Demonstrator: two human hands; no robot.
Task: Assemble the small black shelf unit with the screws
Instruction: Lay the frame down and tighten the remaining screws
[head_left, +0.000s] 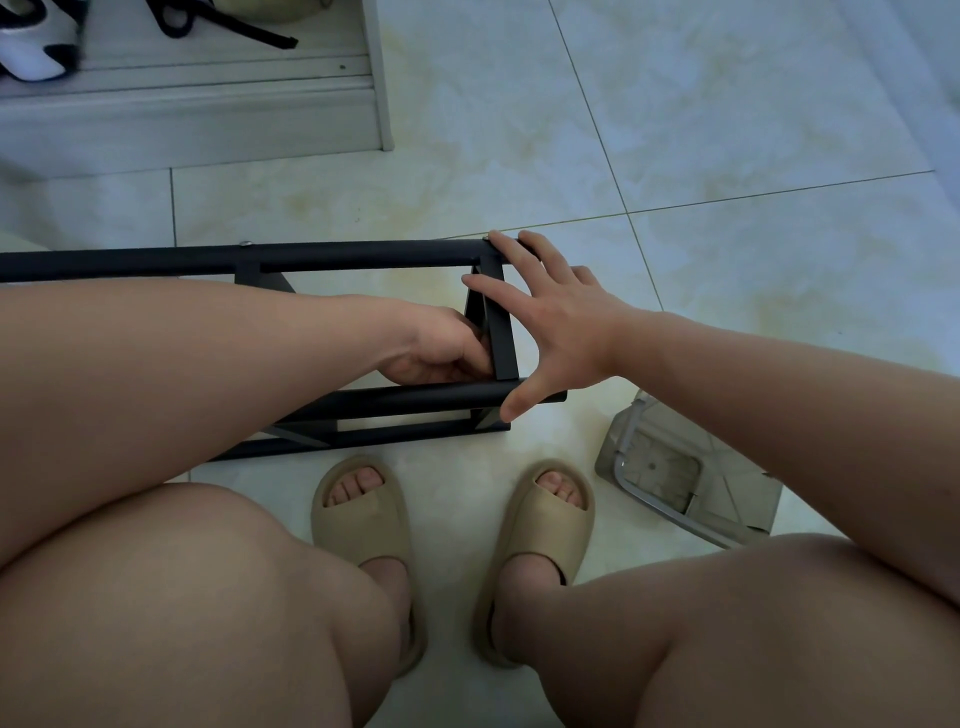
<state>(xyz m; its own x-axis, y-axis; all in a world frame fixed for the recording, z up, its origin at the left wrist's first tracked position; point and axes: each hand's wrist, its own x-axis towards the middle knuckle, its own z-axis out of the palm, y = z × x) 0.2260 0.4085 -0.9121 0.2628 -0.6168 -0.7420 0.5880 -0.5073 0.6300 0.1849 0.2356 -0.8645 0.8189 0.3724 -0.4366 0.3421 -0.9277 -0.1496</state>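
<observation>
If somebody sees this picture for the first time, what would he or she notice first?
The black shelf frame lying on the tiled floor at centre draws the eye first. The right hand spreads open over its right end, while the left hand reaches inside and grips it there. Below, two beige slippers stand side by side.

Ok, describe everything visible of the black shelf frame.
The black shelf frame, matte metal-looking bars, rests on the tiled floor, long rails running off the left edge. A screw sits atop the far rail. The right hand spreads over its right end; the left hand curls inside by the end bar.
</observation>
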